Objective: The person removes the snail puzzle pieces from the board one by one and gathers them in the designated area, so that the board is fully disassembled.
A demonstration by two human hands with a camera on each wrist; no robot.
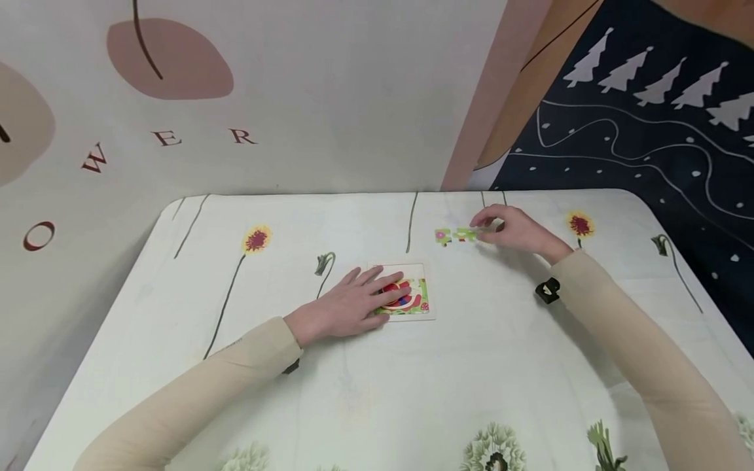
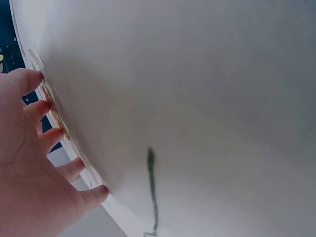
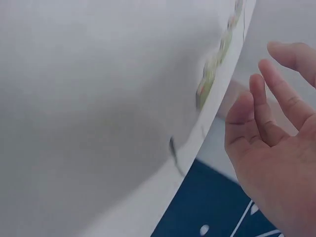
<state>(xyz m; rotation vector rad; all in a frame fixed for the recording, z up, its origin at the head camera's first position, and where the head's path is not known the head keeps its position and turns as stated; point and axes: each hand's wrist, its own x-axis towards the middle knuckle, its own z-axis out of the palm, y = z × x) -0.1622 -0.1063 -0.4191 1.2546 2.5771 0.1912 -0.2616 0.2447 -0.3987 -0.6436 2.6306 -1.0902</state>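
A small square jigsaw puzzle (image 1: 419, 297) with a pale frame lies near the middle of the table. Its lower part shows a red and green picture; its upper part looks white. My left hand (image 1: 350, 306) rests on it with fingers spread, covering the left side. In the left wrist view, the fingertips of the left hand (image 2: 37, 153) touch the board along its edge. Farther back, loose green puzzle pieces (image 1: 465, 234) lie in a short row. My right hand (image 1: 509, 230) hovers beside their right end. The right wrist view shows its fingers loosely bent, with nothing between them.
The table is covered by a white cloth (image 1: 353, 392) printed with flowers and stems. Behind it stands a pale wall covering (image 1: 330, 98) with letters, and a dark cloth (image 1: 618, 137) with white trees hangs at the right.
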